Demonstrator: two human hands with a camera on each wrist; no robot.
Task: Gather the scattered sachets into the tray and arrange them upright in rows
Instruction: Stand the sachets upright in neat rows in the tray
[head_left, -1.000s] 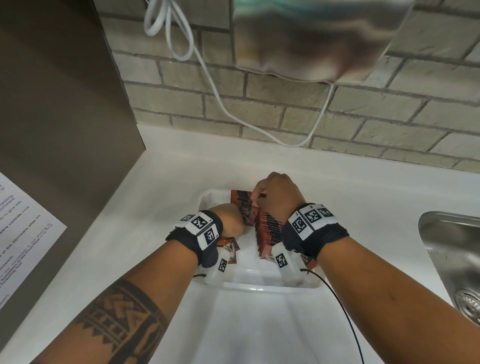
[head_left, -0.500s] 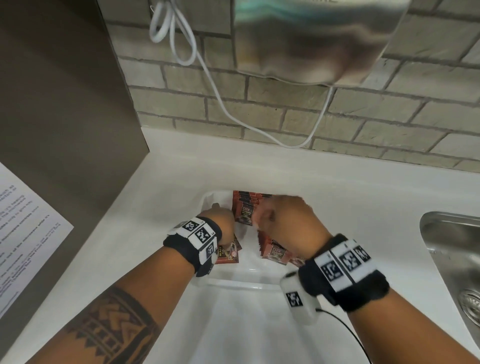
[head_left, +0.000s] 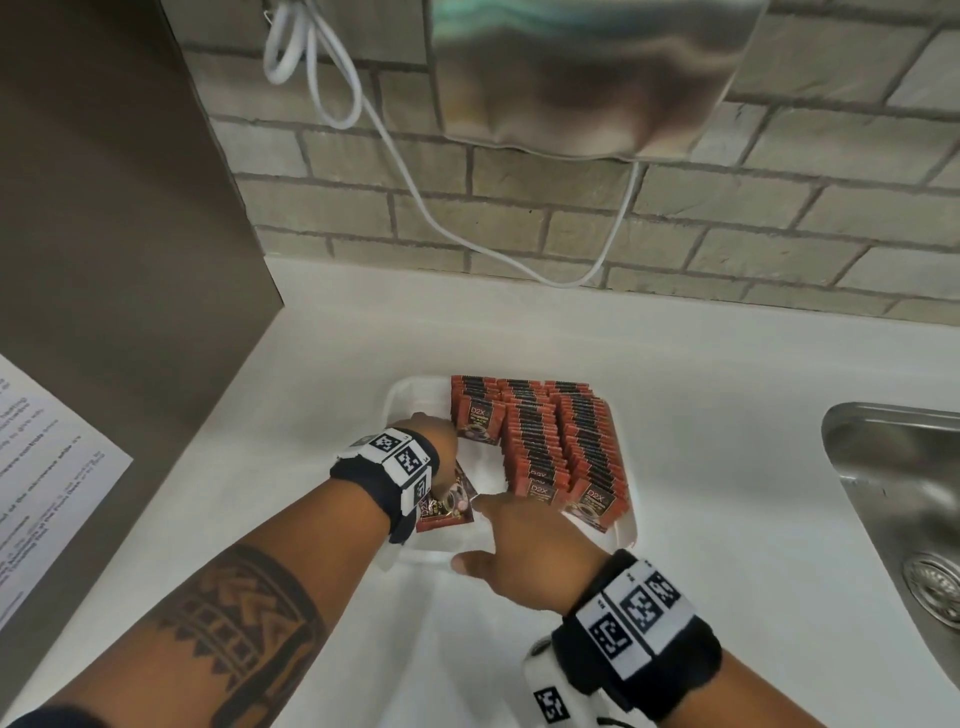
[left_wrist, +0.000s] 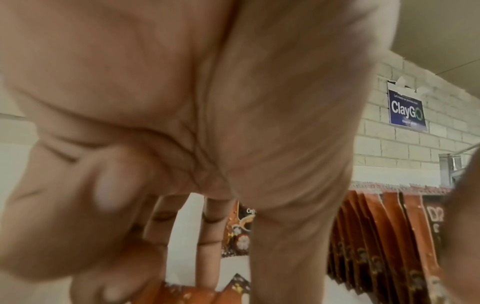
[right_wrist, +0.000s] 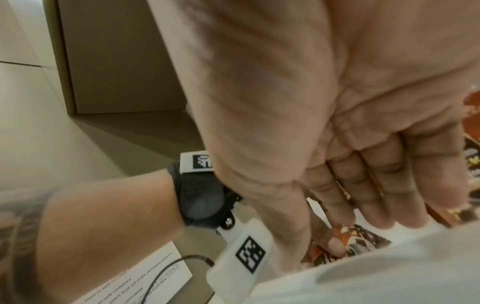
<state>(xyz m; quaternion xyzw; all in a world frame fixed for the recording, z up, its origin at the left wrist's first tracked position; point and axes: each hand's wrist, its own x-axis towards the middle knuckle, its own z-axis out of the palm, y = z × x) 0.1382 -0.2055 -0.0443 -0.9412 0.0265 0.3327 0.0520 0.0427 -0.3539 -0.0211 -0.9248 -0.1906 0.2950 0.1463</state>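
Pinching loose sachets (head_left: 447, 512) at the near-left of the tray (head_left: 402, 395) with my left hand (head_left: 441, 441), right hand (head_left: 519, 551) reaching in slack-fingered, I judge them light, floppy and slick, best taken by their crimped edges.

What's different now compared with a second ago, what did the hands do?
The right hand left the standing rows of sachets and came back toward the near left of the tray, its fingers now reaching the loose sachets lying there. The left hand stayed over those loose sachets. The tray and rows stayed put.
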